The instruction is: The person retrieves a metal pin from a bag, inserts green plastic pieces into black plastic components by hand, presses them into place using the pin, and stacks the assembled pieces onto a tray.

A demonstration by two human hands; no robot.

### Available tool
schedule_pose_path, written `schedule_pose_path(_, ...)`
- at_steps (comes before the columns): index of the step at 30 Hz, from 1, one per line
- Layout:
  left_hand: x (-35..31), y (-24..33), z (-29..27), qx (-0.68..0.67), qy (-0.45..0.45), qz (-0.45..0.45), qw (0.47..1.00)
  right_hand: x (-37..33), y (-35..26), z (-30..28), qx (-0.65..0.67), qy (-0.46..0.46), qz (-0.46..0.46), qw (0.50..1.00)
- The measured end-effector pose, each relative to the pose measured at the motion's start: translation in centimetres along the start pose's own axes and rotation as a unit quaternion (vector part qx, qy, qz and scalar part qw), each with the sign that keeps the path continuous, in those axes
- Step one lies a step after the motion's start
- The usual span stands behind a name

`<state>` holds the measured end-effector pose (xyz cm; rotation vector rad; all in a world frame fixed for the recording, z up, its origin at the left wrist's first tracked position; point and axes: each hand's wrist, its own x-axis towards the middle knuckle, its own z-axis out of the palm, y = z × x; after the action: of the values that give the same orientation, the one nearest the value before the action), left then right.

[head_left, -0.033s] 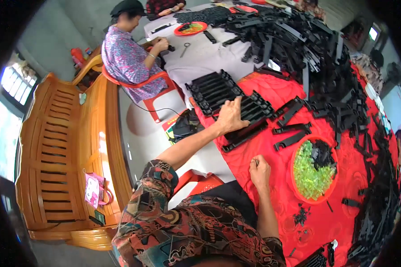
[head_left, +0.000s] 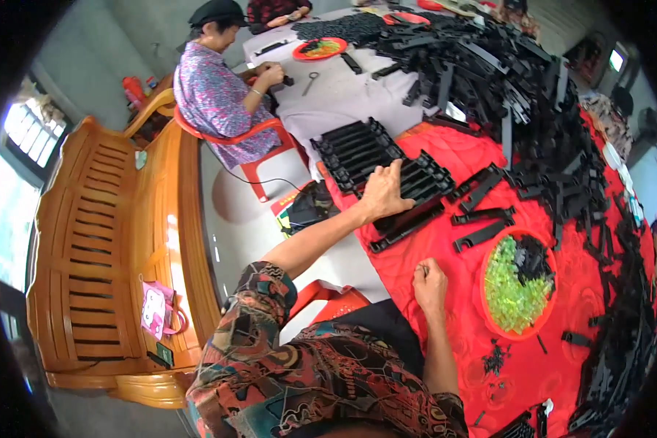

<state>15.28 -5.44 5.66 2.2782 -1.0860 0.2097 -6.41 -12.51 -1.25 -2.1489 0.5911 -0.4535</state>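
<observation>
My left hand (head_left: 384,193) reaches over rows of long black plastic strips (head_left: 416,179) laid side by side, its thumb and forefinger spread and resting on them. A second block of the same strips (head_left: 350,146) lies just beyond. One loose black strip (head_left: 409,228) sits along the near side of the row, close to my thumb. Lower on the red cloth, my right hand (head_left: 430,283) is closed, fingers curled in a pinch. Whatever it may hold is too small to make out. To its right stands a round red tray (head_left: 483,292) with small yellow-green pieces (head_left: 515,292) and black pieces (head_left: 533,257).
A large heap of black strips (head_left: 482,66) covers the table's far right side. Several loose strips (head_left: 483,233) lie near the tray. At the far left a person (head_left: 223,95) sits on a red chair, handling a black part. A wooden bench (head_left: 153,219) stands left.
The whole view has shifted slightly to the right and down. Both hands stay almost where they were against the strips and the cloth.
</observation>
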Motion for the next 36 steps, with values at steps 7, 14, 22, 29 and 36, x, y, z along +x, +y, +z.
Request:
schedule_pose_path(7,3.5,-3.9,-4.5,0.065,0.002,-0.031,0.997,-0.2,0.0,-0.4,0.017,-0.005,0.024,1.0)
schedule_pose_path(14,6.8,-12.6,-6.3,0.15,-0.01,-0.033,0.988,-0.2,-0.7,-0.5,0.022,-0.003,0.028,0.999)
schedule_pose_path(22,9.2,-16.4,-6.3,0.116,-0.043,-0.044,0.991,-0.2,-0.7,-0.5,0.048,-0.018,0.055,0.997)
schedule_pose_path(29,9.1,-17.3,-5.3,0.105,-0.093,-0.012,0.99,-0.3,-1.1,-0.8,0.049,-0.022,0.077,0.996)
schedule_pose_path(36,9.7,-17.5,-5.5,0.082,-0.104,-0.004,0.991,-0.2,-1.2,-1.0,0.063,-0.025,0.084,0.994)
